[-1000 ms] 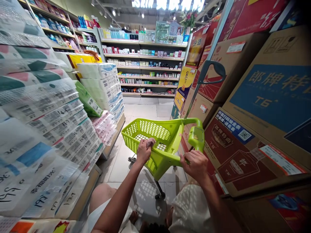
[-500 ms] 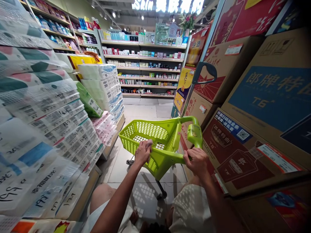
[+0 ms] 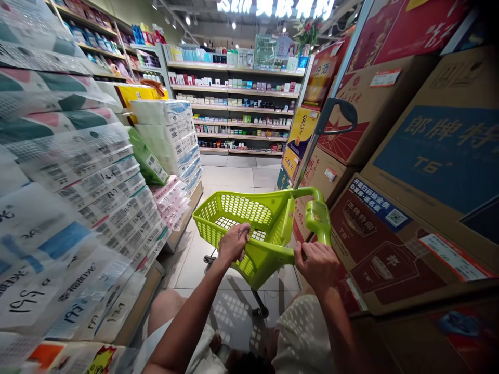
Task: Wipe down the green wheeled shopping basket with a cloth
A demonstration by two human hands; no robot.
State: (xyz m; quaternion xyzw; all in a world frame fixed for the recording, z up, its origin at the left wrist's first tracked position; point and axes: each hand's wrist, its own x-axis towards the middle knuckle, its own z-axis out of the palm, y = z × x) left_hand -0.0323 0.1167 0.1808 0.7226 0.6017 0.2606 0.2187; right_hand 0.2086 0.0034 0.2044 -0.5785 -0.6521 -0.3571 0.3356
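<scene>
A green plastic shopping cart (image 3: pixel 268 262) with a perforated basket stands in front of me in the aisle. My left hand (image 3: pixel 232 245) is closed on a small pinkish-grey cloth (image 3: pixel 245 228) and presses it over the near side rim of the basket. The cloth shows above the fingers and at the rim's outer side. My right hand (image 3: pixel 317 264) wraps round the near end of the cart's green handle (image 3: pixel 318 218). Inside the basket only the perforated walls and floor show.
Stacked tissue packs (image 3: pixel 113 192) line the left side on a low platform. Cardboard boxes (image 3: pixel 424 156) are piled close on the right. A metal pole with a dark grey handle (image 3: pixel 337 117) leans by them. Product shelves (image 3: pixel 237 104) stand beyond the tiled floor (image 3: pixel 234 174).
The view has turned slightly left, so everything sits a little further right. My left hand has shifted slightly on the rim, and more of the cloth shows. My right hand keeps its grip.
</scene>
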